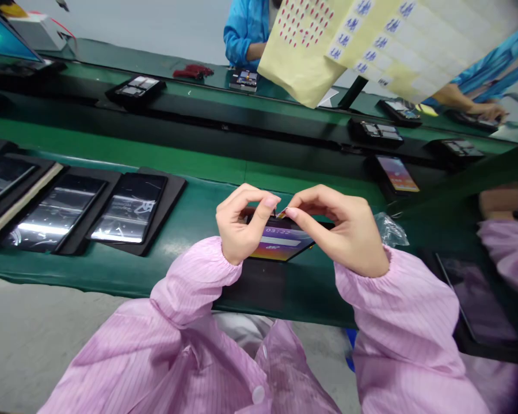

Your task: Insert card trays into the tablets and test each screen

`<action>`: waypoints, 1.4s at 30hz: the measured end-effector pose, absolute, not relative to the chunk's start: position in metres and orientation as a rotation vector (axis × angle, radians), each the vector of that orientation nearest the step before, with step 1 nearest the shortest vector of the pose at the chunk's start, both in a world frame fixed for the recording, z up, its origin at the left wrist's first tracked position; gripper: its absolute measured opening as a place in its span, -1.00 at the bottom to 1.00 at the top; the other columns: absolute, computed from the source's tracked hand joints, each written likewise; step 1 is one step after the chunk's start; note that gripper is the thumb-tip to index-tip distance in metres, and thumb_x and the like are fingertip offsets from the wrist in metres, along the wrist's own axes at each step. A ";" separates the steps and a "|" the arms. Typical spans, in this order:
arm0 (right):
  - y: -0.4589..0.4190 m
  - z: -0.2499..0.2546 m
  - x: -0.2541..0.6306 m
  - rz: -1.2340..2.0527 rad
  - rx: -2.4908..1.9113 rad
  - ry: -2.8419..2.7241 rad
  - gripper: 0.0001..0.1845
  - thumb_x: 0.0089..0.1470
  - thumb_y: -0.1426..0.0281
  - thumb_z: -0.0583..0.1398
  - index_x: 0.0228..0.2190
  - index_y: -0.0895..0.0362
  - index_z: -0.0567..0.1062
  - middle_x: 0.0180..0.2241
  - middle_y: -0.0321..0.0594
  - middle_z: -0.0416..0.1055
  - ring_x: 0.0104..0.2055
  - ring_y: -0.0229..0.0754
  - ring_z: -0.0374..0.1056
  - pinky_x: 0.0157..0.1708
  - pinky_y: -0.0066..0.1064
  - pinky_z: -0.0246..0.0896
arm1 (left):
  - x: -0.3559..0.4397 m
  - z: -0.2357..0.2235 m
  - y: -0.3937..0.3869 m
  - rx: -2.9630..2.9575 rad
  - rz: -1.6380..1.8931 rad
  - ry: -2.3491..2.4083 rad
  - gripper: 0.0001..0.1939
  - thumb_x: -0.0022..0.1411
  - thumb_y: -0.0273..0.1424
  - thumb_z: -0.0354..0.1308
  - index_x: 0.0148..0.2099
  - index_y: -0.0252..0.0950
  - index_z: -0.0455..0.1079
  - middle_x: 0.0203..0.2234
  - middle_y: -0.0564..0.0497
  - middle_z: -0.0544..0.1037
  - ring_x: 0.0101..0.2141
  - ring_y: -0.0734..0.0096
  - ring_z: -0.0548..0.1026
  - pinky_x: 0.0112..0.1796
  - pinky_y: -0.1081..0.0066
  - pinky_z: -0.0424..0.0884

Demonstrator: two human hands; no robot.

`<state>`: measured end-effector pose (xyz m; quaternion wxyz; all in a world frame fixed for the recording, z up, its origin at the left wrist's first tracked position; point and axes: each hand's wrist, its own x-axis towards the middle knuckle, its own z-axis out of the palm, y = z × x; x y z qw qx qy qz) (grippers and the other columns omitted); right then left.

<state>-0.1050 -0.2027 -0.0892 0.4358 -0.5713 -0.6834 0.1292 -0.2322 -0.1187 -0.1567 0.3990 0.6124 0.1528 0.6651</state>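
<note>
Right in front of me a tablet (280,248) with a lit purple-to-orange screen shows "03:22". It is partly covered by my hands. Over its far edge my right hand (343,227) is closed in a pinch on a tiny piece (281,214) with yellow and red on it. My left hand (246,224) is closed too, thumb against forefinger, its tips close to that piece. Whatever the left fingertips may hold is too small to make out. Crumpled clear plastic (391,229) lies beside my right wrist.
Several dark tablets, one nearest me (132,207), lie on black pads at left. Beyond runs a black conveyor (224,123) with devices in trays. Yellow sticker sheets (304,52) hang above. A co-worker's blue sleeve (239,34) and a pink sleeve (507,247) show nearby.
</note>
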 end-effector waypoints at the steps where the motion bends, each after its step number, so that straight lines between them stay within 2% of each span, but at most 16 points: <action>1: -0.203 -0.087 -0.105 0.299 -1.428 -1.734 -0.93 0.14 0.37 0.22 -0.38 0.11 0.47 -0.44 -0.34 0.50 -0.44 -0.33 0.44 -0.36 -0.53 0.41 | -0.232 -0.156 -0.120 1.546 1.676 0.406 -0.89 0.25 -0.39 0.20 -0.34 -0.26 0.49 -0.51 0.07 0.51 -0.48 0.55 0.46 -0.46 0.47 0.36; 7: -0.200 -0.072 -0.105 0.161 -1.502 -1.980 -0.88 0.17 0.39 0.18 -0.41 0.08 0.48 -0.45 -0.34 0.50 -0.46 -0.31 0.42 -0.37 -0.50 0.34 | -0.231 -0.153 -0.120 1.586 1.610 0.538 -0.77 0.28 -0.23 0.16 -0.37 -0.24 0.46 -0.49 0.05 0.52 -0.46 0.50 0.46 -0.44 0.41 0.37; 16: -0.192 -0.072 -0.101 0.128 -1.591 -2.080 -0.88 0.15 0.38 0.18 -0.41 0.09 0.50 -0.50 -0.39 0.47 -0.51 -0.32 0.38 -0.48 -0.51 0.17 | -0.233 -0.152 -0.120 1.559 1.489 0.624 -0.73 0.28 -0.14 0.12 -0.35 -0.19 0.47 -0.43 0.05 0.51 -0.36 0.43 0.51 -0.39 0.36 0.40; 23: -0.183 -0.073 -0.101 0.148 -1.623 -2.051 -0.85 0.18 0.35 0.17 -0.40 0.10 0.50 -0.49 -0.42 0.45 -0.46 -0.30 0.43 -0.38 -0.48 0.31 | -0.230 -0.151 -0.114 1.552 1.434 0.677 -0.68 0.26 -0.08 0.11 -0.33 -0.20 0.46 -0.38 0.05 0.54 -0.31 0.42 0.55 -0.36 0.36 0.44; 26: -0.182 -0.074 -0.091 0.168 -1.627 -1.982 -0.83 0.18 0.26 0.19 -0.28 0.07 0.53 -0.39 -0.38 0.51 -0.29 -0.19 0.50 -0.26 -0.37 0.41 | -0.225 -0.148 -0.107 1.538 1.375 0.673 -0.68 0.25 -0.07 0.12 -0.35 -0.20 0.46 -0.38 0.06 0.54 -0.29 0.41 0.56 -0.31 0.35 0.46; 28: -0.188 -0.085 -0.081 0.032 -1.620 -1.888 -0.71 0.15 0.21 0.23 -0.11 0.03 0.51 -0.17 -0.28 0.53 -0.04 -0.05 0.47 -0.05 -0.21 0.40 | -0.219 -0.148 -0.098 1.517 1.356 0.649 -0.69 0.23 -0.09 0.15 -0.36 -0.21 0.47 -0.40 0.08 0.54 -0.31 0.43 0.56 -0.31 0.37 0.47; 30: -0.200 -0.110 -0.072 -0.189 -1.558 -1.843 -0.53 0.05 0.15 0.30 0.01 -0.04 0.46 0.05 -0.21 0.45 0.18 0.08 0.31 0.18 -0.01 0.22 | -0.212 -0.150 -0.086 1.492 1.325 0.628 -0.70 0.21 -0.09 0.18 -0.37 -0.22 0.48 -0.43 0.09 0.54 -0.36 0.46 0.55 -0.31 0.38 0.47; 31: -0.208 -0.127 -0.069 -0.261 -1.511 -1.871 -0.45 0.00 0.13 0.34 0.04 -0.09 0.45 0.10 -0.22 0.41 0.23 0.11 0.23 0.25 0.06 0.11 | -0.207 -0.152 -0.078 1.475 1.304 0.612 -0.70 0.19 -0.10 0.20 -0.37 -0.22 0.49 -0.44 0.09 0.55 -0.39 0.47 0.54 -0.32 0.39 0.48; 32: -0.216 -0.146 -0.068 -0.246 -1.460 -1.981 -0.45 -0.03 0.11 0.35 0.03 -0.19 0.45 0.08 -0.30 0.44 0.20 0.09 0.28 0.25 0.09 0.11 | -0.203 -0.154 -0.071 1.452 1.285 0.590 -0.70 0.18 -0.10 0.21 -0.38 -0.23 0.50 -0.46 0.08 0.55 -0.42 0.49 0.52 -0.32 0.40 0.48; 33: -0.223 -0.165 -0.067 -0.085 -1.474 -2.102 -0.50 0.01 0.16 0.34 0.02 -0.32 0.43 0.04 -0.42 0.48 0.12 -0.02 0.38 0.21 -0.01 0.21 | -0.198 -0.157 -0.063 1.425 1.271 0.566 -0.70 0.16 -0.10 0.23 -0.39 -0.24 0.50 -0.47 0.08 0.55 -0.44 0.50 0.51 -0.33 0.41 0.47; 35: -0.231 -0.199 -0.066 0.352 -1.426 -2.302 -0.55 0.10 0.20 0.28 0.02 -0.41 0.39 0.01 -0.54 0.48 -0.02 -0.18 0.49 0.04 -0.30 0.42 | -0.190 -0.163 -0.050 1.368 1.262 0.523 -0.70 0.14 -0.12 0.26 -0.42 -0.26 0.51 -0.51 0.07 0.54 -0.47 0.53 0.49 -0.35 0.44 0.46; 37: -0.230 -0.218 -0.062 0.532 -1.421 -2.333 -0.57 0.11 0.17 0.26 0.02 -0.41 0.39 0.02 -0.60 0.47 -0.06 -0.24 0.51 -0.06 -0.45 0.47 | -0.183 -0.168 -0.042 1.327 1.266 0.496 -0.71 0.13 -0.15 0.28 -0.45 -0.27 0.51 -0.54 0.07 0.53 -0.50 0.55 0.47 -0.36 0.47 0.44; 38: -0.227 -0.220 -0.057 0.532 -1.440 -2.320 -0.57 0.11 0.15 0.25 0.02 -0.41 0.39 0.03 -0.60 0.46 -0.04 -0.24 0.50 -0.05 -0.44 0.47 | -0.181 -0.169 -0.040 1.314 1.269 0.489 -0.72 0.13 -0.17 0.29 -0.47 -0.28 0.50 -0.54 0.07 0.52 -0.50 0.57 0.45 -0.36 0.49 0.43; 40: -0.218 -0.210 -0.042 0.477 -1.525 -2.275 -0.56 0.11 0.12 0.23 0.05 -0.40 0.38 0.05 -0.54 0.45 0.02 -0.16 0.47 0.05 -0.27 0.41 | -0.179 -0.168 -0.039 1.305 1.263 0.489 -0.73 0.12 -0.19 0.29 -0.48 -0.28 0.50 -0.55 0.07 0.53 -0.52 0.59 0.44 -0.37 0.51 0.41; 42: -0.211 -0.188 -0.024 0.241 -1.715 -2.139 -0.53 0.10 0.07 0.23 0.07 -0.35 0.39 0.09 -0.42 0.43 0.13 0.00 0.37 0.17 0.04 0.23 | -0.181 -0.166 -0.041 1.313 1.249 0.497 -0.73 0.13 -0.19 0.29 -0.48 -0.28 0.50 -0.55 0.07 0.53 -0.51 0.60 0.43 -0.36 0.52 0.41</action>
